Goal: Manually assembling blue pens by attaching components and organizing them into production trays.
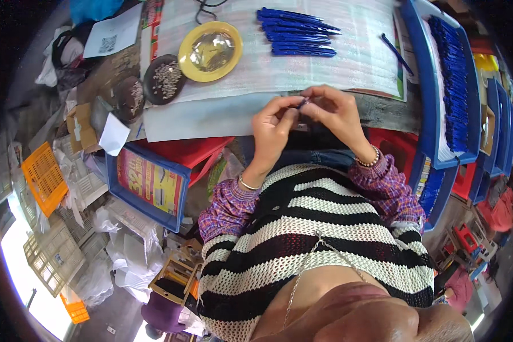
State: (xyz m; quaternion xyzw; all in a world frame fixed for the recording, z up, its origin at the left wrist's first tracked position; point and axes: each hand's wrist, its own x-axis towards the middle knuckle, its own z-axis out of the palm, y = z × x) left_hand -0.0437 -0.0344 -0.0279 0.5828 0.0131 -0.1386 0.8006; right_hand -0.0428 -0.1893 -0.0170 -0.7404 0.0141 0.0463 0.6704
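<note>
My left hand (272,126) and my right hand (339,117) meet over the near edge of the table. Fingertips of both pinch a small dark blue piece (303,104), mostly hidden, so its kind cannot be made out. Beyond them, a row of slim blue pen-like sticks (296,35) lies on white foam sheeting (347,68). One more blue stick (397,54) lies apart at the right. To the left is a yellow dish (184,52) with shiny small parts, beside a dark round dish (179,90) of small pale pieces and a second dark dish (121,94).
A blue tray (427,114) packed with blue sticks stands at my right, with more blue trays past it. At lower left are another blue tray (179,214), an orange crate (44,178) and plastic bags. Red stools (202,154) stand under the table.
</note>
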